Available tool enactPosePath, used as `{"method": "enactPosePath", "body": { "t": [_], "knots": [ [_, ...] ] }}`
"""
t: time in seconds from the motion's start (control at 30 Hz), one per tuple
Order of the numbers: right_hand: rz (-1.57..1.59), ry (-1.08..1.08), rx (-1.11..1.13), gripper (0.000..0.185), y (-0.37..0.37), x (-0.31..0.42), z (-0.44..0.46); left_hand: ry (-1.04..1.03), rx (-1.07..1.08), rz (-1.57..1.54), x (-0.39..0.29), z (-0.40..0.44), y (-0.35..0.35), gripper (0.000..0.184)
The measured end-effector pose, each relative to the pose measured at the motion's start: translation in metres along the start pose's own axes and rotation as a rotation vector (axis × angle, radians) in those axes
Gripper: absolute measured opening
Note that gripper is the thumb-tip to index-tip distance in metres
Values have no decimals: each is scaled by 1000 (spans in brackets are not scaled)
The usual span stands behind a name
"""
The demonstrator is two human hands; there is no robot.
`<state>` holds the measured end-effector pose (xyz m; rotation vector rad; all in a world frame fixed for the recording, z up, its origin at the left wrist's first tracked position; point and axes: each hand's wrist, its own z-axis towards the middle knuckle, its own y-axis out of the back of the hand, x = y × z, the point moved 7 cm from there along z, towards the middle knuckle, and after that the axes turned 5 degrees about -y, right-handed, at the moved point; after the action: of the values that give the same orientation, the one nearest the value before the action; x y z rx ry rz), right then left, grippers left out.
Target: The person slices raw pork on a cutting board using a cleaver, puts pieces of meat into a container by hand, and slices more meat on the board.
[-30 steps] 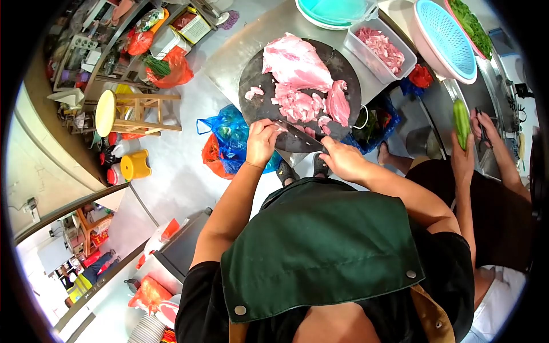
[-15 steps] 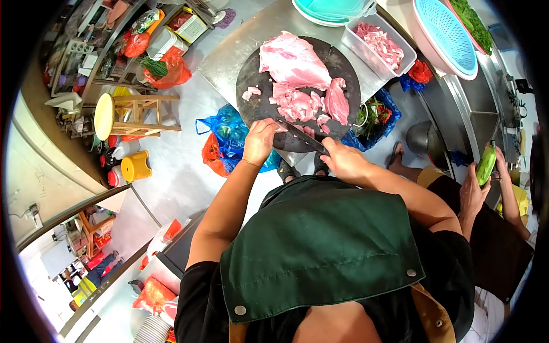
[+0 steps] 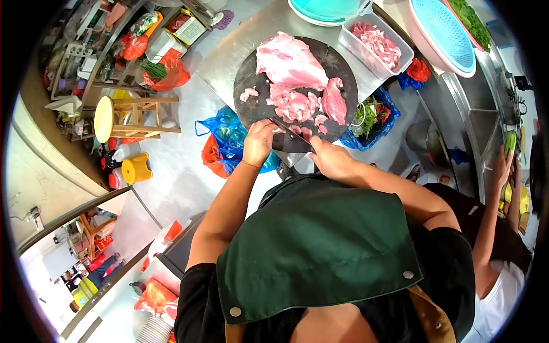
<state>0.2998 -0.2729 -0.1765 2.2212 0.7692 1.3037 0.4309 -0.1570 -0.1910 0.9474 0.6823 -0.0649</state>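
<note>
My right hand (image 3: 330,158) is closed around the handle of a knife (image 3: 290,134), whose dark blade slants across the near edge of the round chopping board (image 3: 251,114). At the board's near left edge, my left hand (image 3: 259,140) pinches a small piece of meat beside the blade; the fingers mostly hide it. Several small slices lie close to the blade. Beyond them are a pile of cut meat (image 3: 293,104), a large pink slab of meat (image 3: 290,62) and a smaller chunk of meat (image 3: 333,103) to the right.
A clear tub (image 3: 374,64) of cut meat stands behind the board on the metal table (image 3: 220,63). Blue bags (image 3: 226,134) lie below left, a blue-lined bin (image 3: 380,123) right. A co-worker's hands (image 3: 503,168) hold a long green vegetable (image 3: 510,143) at far right.
My right hand and the knife have shifted slightly left, toward my left hand, which stays at the board's edge. The co-worker's hands have moved the green vegetable farther right and away.
</note>
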Motion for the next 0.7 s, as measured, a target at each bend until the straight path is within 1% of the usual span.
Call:
{"method": "enactPosePath", "body": {
  "t": [0.03, 0.07, 0.13, 0.2, 0.23, 0.27, 0.33, 0.37, 0.4, 0.43, 0.47, 0.53, 0.57, 0.63, 0.7],
  "knots": [
    [67, 15, -29, 29, 4, 8, 9, 1, 3, -4, 2, -1, -2, 17],
    [51, 127, -204, 28, -2, 11, 27, 4, 32, -25, 6, -2, -5, 16],
    [36, 58, -137, 25, 7, 34, 63, 3, 52, -36, 6, -2, -7, 15],
    [126, 50, -139, 24, 11, 23, 90, -6, 61, 19, 1, -1, -5, 14],
    [228, -34, -24, 26, 25, 22, 82, -38, 68, -13, -3, 1, -4, 15],
    [256, 21, -71, 26, 25, 6, 82, -38, 66, -13, -4, 1, -4, 15],
    [298, 31, -179, 26, 49, 9, 53, 15, -45, -9, -1, -2, -2, 17],
    [292, 27, -171, 26, 42, 1, 43, 103, -60, -58, 8, -8, -5, 19],
    [216, 103, -204, 26, 37, -3, 35, 110, -65, -60, 8, -8, -5, 19],
    [140, 182, -238, 26, 36, 4, 25, 65, -54, -29, 5, -6, -4, 18],
    [66, 80, -153, 27, 28, 1, 17, 20, -42, 5, 3, -4, -3, 17],
    [83, -16, -51, 28, 23, 1, 2, 25, -31, 29, 3, -2, -2, 17],
    [81, -16, -46, 28, 24, 0, -5, 10, -22, 32, 1, -2, -2, 17],
    [59, 57, -96, 28, 28, 1, -14, -3, -12, 34, 0, -1, -2, 17],
    [51, 45, -91, 28, 28, 4, -8, -23, -7, 24, 0, 0, -2, 16]
  ]
}}
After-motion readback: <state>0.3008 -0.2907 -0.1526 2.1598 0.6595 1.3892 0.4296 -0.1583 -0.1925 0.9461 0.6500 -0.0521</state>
